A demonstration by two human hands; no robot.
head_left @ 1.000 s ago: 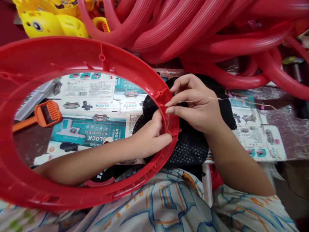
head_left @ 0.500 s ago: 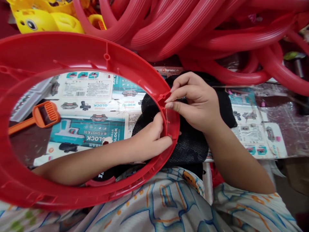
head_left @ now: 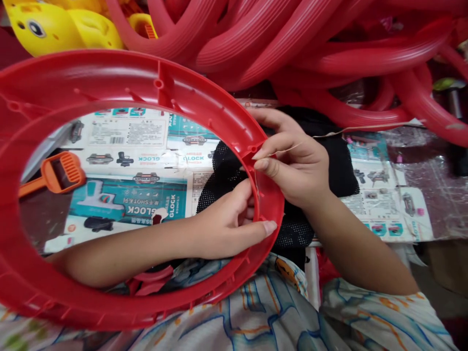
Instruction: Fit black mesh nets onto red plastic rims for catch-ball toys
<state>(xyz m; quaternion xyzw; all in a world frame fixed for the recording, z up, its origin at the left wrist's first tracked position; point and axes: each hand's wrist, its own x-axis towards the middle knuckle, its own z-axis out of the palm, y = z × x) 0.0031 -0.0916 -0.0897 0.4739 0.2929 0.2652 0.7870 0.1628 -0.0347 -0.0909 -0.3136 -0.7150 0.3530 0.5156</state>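
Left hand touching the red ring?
Touching. Head view: the left hand reaches through the red ring, thumb pressed over its rim.

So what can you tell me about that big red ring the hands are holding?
The big red ring is a wide hoop that looks like glossy plastic, with small ribs, pegs and a round screw boss on its face. It lies tilted over the person's lap. The left hand reaches through its opening and grips the right edge; the right hand pinches a thin thread there, over black mesh.
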